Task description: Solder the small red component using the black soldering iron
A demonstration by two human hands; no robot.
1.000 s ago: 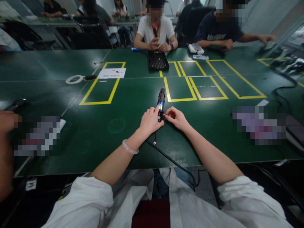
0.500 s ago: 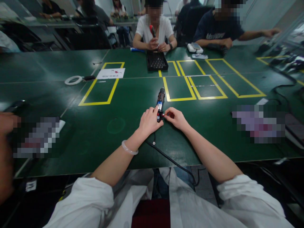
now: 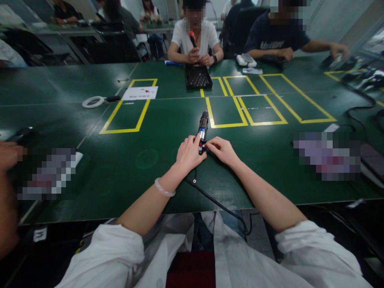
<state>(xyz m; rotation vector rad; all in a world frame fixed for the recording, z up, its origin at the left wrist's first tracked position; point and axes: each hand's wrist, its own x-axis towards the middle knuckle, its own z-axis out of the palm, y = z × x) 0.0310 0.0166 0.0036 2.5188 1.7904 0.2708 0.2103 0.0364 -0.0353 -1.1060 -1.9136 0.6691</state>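
A slim cylindrical device [image 3: 203, 125], black at the far end with a silver and blue middle section, lies on the green table and points away from me. My left hand [image 3: 189, 153] is closed around its near end from the left, so much of that end is hidden. From the right, my right hand [image 3: 221, 149] pinches a small red part [image 3: 205, 146] at the device's near end; its exact kind is too small to make out. A black cable [image 3: 214, 199] runs from under my left hand over the table edge. Beside it is a short wire with a ring terminal [image 3: 194, 181].
Yellow tape outlines [image 3: 229, 127] mark the table ahead. A black tray of small parts [image 3: 198, 86] stands before a person opposite who holds a red-handled tool [image 3: 192, 39]. A white card [image 3: 140, 93] and coiled white cable [image 3: 93, 102] lie left. Blurred-out items flank me.
My right fingertips have shifted slightly to the left at the device's near end. The device and my left hand stay nearly still.
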